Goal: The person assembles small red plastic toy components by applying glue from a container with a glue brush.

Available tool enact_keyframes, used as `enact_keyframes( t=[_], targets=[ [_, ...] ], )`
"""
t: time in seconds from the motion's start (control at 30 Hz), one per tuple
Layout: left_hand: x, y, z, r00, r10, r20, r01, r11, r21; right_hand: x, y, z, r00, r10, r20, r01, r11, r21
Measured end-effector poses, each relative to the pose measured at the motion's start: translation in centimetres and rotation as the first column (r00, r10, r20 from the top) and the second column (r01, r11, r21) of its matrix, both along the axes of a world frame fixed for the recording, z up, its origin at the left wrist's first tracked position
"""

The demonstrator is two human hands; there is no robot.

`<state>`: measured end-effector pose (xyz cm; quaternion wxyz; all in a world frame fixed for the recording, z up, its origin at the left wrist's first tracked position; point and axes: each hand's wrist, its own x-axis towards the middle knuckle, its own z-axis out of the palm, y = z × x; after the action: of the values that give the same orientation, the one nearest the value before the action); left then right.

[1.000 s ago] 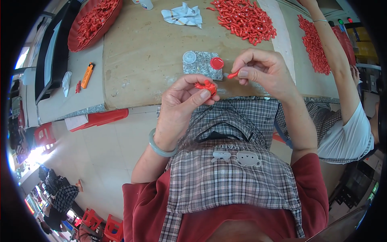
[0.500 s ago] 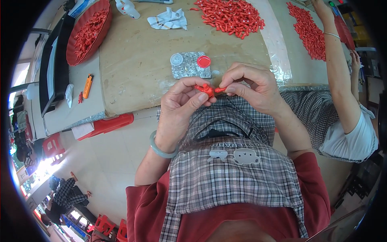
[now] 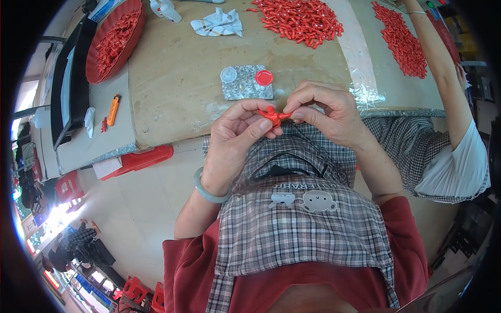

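Both hands meet just over the near edge of the wooden worktable point(image 3: 177, 78), above the lap of a plaid apron point(image 3: 302, 229). The left hand point(image 3: 237, 141) pinches a small red plastic part point(image 3: 271, 115) between thumb and forefinger, and the right hand point(image 3: 326, 112) closes its fingertips on the other end of the same part, so the two hands are joined on it, with the piece held in the air between them rather than resting on the table. The part is small and partly covered by fingers, so its exact shape is hard to tell; it looks like two short red pieces pressed together. A pale green bangle point(image 3: 209, 190) circles the left wrist. On the table just beyond the hands lies a grey square pad point(image 3: 246, 88) bearing a clear round cap point(image 3: 228, 75) and a red round cap point(image 3: 264, 77) side by side. Farther out are a heap of red parts point(image 3: 300, 21), a crumpled white cloth point(image 3: 218, 23) and, to the left, a red basin point(image 3: 112, 39) filled with more red pieces. An orange lighter point(image 3: 114, 109) lies near the table's left edge. On the right, another person's arm point(image 3: 443, 78) reaches up to a second spread of red parts point(image 3: 399, 36).
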<state>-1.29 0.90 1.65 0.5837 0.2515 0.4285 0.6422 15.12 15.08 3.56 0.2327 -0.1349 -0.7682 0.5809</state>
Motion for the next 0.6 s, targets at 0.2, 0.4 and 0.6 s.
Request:
enact_keyframes(
  t=[0.2, 0.4, 0.6],
  targets=[
    [0.0, 0.0, -0.4, 0.998, 0.005, -0.059, -0.004, 1.0, 0.016, -0.1, -0.1, -0.2, 1.0, -0.008, -0.013, 0.009, 0.997, 0.078],
    [0.3, -0.2, 0.2, 0.988, 0.023, -0.155, -0.01, 0.996, 0.089, 0.0, -0.2, -0.9, 0.994, -0.008, -0.11, 0.034, 0.971, 0.238],
    [0.4, 0.0, -0.2, 0.952, 0.083, -0.294, -0.006, 0.967, 0.253, 0.1, -0.6, -1.2, 0.973, -0.009, -0.232, 0.097, 0.923, 0.373]
  ],
)
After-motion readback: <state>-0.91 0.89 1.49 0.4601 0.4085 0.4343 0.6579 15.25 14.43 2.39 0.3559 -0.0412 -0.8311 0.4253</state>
